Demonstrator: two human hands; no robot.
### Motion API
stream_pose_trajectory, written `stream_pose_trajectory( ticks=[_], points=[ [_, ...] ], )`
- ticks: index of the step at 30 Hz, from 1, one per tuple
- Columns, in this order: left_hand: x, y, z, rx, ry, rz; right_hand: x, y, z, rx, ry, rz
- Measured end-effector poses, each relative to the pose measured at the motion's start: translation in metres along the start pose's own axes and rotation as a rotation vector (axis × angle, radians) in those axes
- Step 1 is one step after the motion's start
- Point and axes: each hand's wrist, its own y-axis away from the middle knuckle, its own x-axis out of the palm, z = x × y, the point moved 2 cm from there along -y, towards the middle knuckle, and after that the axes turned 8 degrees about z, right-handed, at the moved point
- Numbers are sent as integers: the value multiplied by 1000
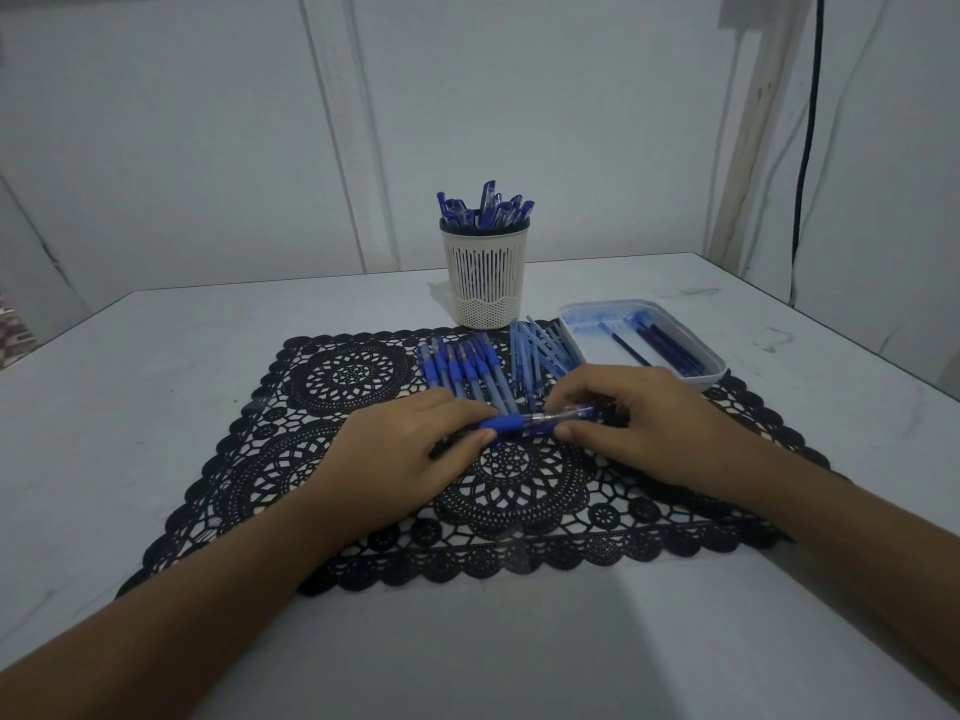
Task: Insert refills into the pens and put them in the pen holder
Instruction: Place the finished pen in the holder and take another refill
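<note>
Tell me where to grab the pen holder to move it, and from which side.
Wrap a hand round the slatted wall of the pen holder, about mid-height, coming from its left. It stands upright and round, pens crowd the top, and the tray sits to its right.

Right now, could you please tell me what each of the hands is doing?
Left hand: pinching the pen at its blue grip.
Right hand: pinching the same pen's clear end.
</note>
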Motion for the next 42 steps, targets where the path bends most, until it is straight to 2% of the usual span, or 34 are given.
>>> stream_pose_trajectory(
  ticks=[6,11,16,21,24,26,28,31,38,42],
  points=[
    [3,-3,-10,-39,11,-33,5,-1,8,-59,-72,-99],
    [3,-8,-13,-70,187,-12,4,0,10,-97,-124,-176],
    [0,-11,-12,-54,278,44,6,-1,13,-177,-59,-188],
    [-10,-24,-6,-159,204,9,5,-13,9,-122,-9,-268],
    [-16,-26,8,-288,136,15,12,-16,3,-2,-25,-205],
    [-24,-27,17,-398,165,-18,18,-12,-2,27,102,-117],
    [-36,-33,23,-476,234,-101,25,-10,-5,24,239,3],
    [-55,-55,31,-483,243,-233,30,-10,-8,69,285,104],
    [-92,-161,62,-541,441,-468,32,-12,-10,83,298,150],
    [-87,-206,74,-559,394,-477,31,-11,-10,60,288,138]
  ],
)
